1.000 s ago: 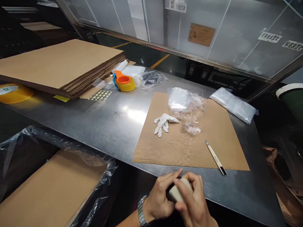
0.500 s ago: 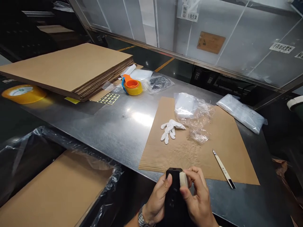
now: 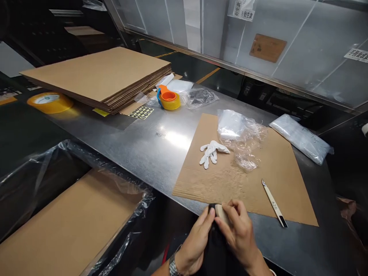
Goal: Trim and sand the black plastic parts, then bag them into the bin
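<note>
At the table's near edge, my left hand (image 3: 197, 239) is closed round a black object (image 3: 212, 206), of which only the top end shows clearly; the rest is lost against the dark background. Between the thumb and fingers of my right hand (image 3: 242, 232) is a small beige block (image 3: 221, 214), pressed to the black object's right side. A pale-handled craft knife (image 3: 274, 203) marked A26 lies to the right on a cardboard sheet (image 3: 195, 180). Farther back on the sheet lie a white glove (image 3: 212, 153) and crumpled clear plastic bags (image 3: 241, 134).
A tall cardboard stack (image 3: 106, 74) occupies the table's far left, beside a large yellow tape roll (image 3: 50, 102) and an orange tape dispenser (image 3: 169, 99). A wrapped plastic packet (image 3: 301, 138) lies far right. Lower left stands a plastic-lined bin (image 3: 66, 226) holding cardboard.
The black object has tilted, so its broad face no longer shows and only its end is plain. The beige block stays against its side. The camera view has shifted slightly.
</note>
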{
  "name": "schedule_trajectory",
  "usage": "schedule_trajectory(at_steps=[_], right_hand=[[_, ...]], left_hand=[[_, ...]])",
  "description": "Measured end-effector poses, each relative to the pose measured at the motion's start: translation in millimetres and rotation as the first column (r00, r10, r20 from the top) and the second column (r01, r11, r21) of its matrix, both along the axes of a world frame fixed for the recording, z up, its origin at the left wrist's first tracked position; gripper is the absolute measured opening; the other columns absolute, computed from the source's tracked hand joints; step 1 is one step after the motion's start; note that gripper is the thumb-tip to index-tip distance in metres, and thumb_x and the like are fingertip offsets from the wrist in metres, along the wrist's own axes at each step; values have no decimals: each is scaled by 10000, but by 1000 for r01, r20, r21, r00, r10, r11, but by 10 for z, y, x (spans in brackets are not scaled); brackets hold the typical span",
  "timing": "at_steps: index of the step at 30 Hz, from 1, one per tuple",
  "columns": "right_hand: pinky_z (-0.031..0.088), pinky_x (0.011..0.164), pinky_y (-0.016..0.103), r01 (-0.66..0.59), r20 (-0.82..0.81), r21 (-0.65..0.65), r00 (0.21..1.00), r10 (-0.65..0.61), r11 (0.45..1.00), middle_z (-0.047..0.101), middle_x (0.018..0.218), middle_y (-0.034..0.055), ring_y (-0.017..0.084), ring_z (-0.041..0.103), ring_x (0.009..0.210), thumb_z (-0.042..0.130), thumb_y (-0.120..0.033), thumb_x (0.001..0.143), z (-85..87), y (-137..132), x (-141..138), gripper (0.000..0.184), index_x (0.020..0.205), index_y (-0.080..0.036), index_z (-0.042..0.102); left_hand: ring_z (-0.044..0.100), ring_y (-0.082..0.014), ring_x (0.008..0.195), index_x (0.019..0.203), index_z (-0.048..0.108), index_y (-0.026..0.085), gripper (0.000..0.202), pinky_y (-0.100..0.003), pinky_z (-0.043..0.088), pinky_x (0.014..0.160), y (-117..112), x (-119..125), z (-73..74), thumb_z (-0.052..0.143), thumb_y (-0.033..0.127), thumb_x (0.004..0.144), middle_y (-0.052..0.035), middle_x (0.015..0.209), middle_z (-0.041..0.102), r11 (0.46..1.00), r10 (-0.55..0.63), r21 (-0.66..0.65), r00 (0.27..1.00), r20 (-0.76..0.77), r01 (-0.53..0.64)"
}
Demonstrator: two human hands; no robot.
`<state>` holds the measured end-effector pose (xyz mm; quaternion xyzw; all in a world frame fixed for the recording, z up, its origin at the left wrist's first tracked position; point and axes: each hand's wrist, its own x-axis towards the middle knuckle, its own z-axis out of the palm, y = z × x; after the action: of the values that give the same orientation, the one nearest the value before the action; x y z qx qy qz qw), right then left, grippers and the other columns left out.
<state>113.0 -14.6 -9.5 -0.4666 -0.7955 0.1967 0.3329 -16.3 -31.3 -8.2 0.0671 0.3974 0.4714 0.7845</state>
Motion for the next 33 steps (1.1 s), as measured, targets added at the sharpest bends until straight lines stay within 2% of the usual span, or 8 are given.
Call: schedule_trajectory(at_steps=[5, 9, 14, 17, 21, 24, 29, 33], right_hand=[[507, 606, 284, -242, 28, 7, 970, 242, 970, 487, 883, 84, 161, 536, 728, 493, -336, 875, 26, -66, 102, 289, 1074, -138, 562], [518, 649, 307, -36, -37, 3, 999, 36, 999, 467, 919, 83, 171, 551, 785, 498, -261, 874, -83, -81, 243, 251, 1096, -155, 547], [508, 677, 326, -24, 48, 70, 999, 21, 997, 474, 957, 104, 182, 541, 814, 516, -239, 869, 63, -82, 227, 292, 1144, -143, 542], [483, 593, 309, -60, 272, 126, 962, 24, 990, 524, 886, 113, 192, 537, 747, 462, -286, 891, 221, -133, 131, 255, 1043, -132, 598], [429, 494, 289, -155, 364, 203, 929, 73, 967, 554, 745, 104, 182, 511, 614, 356, -292, 912, 299, -287, -39, 324, 839, -140, 632], [400, 448, 268, -221, 316, 298, 941, 122, 929, 527, 630, 74, 169, 489, 553, 343, -234, 893, 275, -421, -149, 326, 780, -139, 633], [448, 464, 259, -171, 184, 311, 976, 118, 935, 556, 699, 90, 153, 515, 571, 399, -283, 883, 209, -505, -155, 284, 846, -136, 639], [499, 524, 294, -100, 70, 253, 994, 85, 962, 538, 804, 114, 176, 547, 663, 469, -265, 859, 98, -541, 23, 231, 956, -120, 621]], left_hand=[[617, -158, 824, 1081, 596, 192, 558, -259, 463, 741, -98, 12, -76, 311, 607, 841, -49, 931, 672, 992, -118, 24, 990, -80, 120], [572, -122, 540, 1155, 546, 220, 669, -246, 431, 516, -126, 10, -64, 213, 682, 803, -53, 870, 675, 966, -256, 23, 964, -75, 258], [551, -196, 1035, 1139, 601, 202, 639, -310, 342, 961, -125, 41, 13, 242, 635, 836, -67, 1056, 656, 963, -245, 78, 957, -153, 259], [513, -222, 1105, 1066, 651, 152, 680, -325, 259, 1029, -124, 78, 5, 226, 633, 843, -83, 1004, 677, 963, -246, 73, 956, -159, 260], [631, -227, 797, 988, 669, 88, 754, -323, 448, 777, -84, 84, -45, 230, 677, 818, -100, 768, 690, 969, -239, -31, 965, 111, 244], [613, -169, 576, 1005, 649, 66, 718, -260, 445, 584, -42, 48, -65, 319, 670, 802, -92, 668, 665, 961, -200, -125, 931, 305, 247], [601, -131, 528, 1016, 634, 80, 426, -221, 414, 543, -71, 76, -86, 531, 442, 814, -66, 645, 655, 906, -163, -298, 898, 409, 300], [611, -141, 551, 899, 642, 80, 482, -237, 437, 568, -111, 105, -120, 510, 532, 797, -54, 624, 641, 892, -111, -309, 822, 558, 330]])
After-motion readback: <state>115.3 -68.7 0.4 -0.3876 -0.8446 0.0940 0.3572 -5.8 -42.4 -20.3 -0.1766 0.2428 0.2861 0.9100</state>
